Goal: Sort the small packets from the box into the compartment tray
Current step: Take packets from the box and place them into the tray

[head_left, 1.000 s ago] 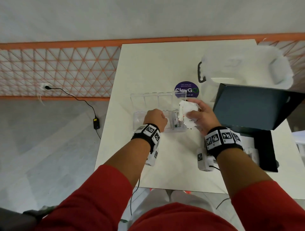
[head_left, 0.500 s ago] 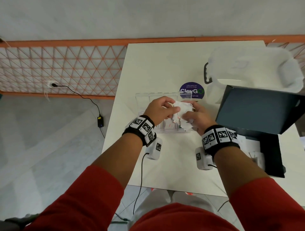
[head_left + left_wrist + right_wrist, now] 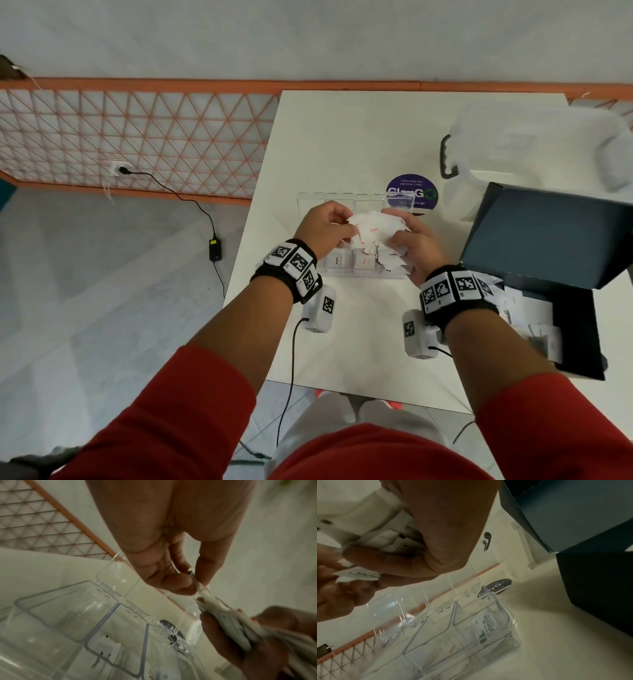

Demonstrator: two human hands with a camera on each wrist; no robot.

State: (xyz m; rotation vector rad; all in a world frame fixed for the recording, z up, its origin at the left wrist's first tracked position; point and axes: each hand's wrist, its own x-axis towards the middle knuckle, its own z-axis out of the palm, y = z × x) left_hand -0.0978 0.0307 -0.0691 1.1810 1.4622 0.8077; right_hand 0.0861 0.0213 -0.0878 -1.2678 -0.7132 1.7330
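— From the head view, what do we see?
— Our right hand (image 3: 416,243) grips a bunch of white packets (image 3: 375,230) above the clear compartment tray (image 3: 346,272) on the table (image 3: 359,137); our left hand (image 3: 323,228) pinches the bunch's left edge. The dark box (image 3: 548,236) stands open to the right, with more packets inside.
— And the left wrist view?
— Thumb and fingers (image 3: 173,584) pinch one thin packet (image 3: 205,595) over the tray's open lids, the right hand (image 3: 254,639) clutching the rest.
— The right wrist view?
— Fingers curled round the stack (image 3: 385,539) — below, a printed packet (image 3: 485,627) lies in the tray's end compartment, nearest the box.
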